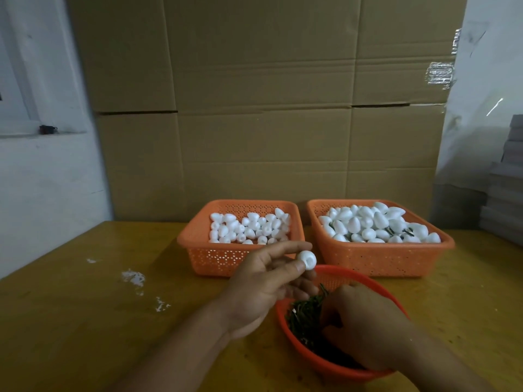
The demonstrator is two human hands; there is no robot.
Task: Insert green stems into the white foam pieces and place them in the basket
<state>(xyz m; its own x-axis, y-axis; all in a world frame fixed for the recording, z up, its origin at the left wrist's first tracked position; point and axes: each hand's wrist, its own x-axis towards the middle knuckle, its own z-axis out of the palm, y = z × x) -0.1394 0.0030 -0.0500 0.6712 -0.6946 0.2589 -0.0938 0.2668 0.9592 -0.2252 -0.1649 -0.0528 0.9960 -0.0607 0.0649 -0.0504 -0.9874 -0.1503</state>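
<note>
White foam piece (307,260) is pinched between the thumb and forefinger of the left hand (263,284), at centre frame, just above the far rim of the round orange bowl (311,360). A recess on the foam piece faces the camera and slightly down; judged from this, the insertion axis runs from the bowl up toward the piece.

Green stems (304,318) lie heaped in the bowl, lower right of centre. The right hand (365,332) reaches into that heap with fingers curled downward; whether it has a stem between its fingertips cannot be told.

The right hand is nearer the stems; the foam piece lies up and to its left.

Two orange baskets stand behind on the desk (85,321): the left basket (215,258) holds bare foam pieces, the right basket (376,261) holds pieces with dark stems showing, the likely destination.
</note>
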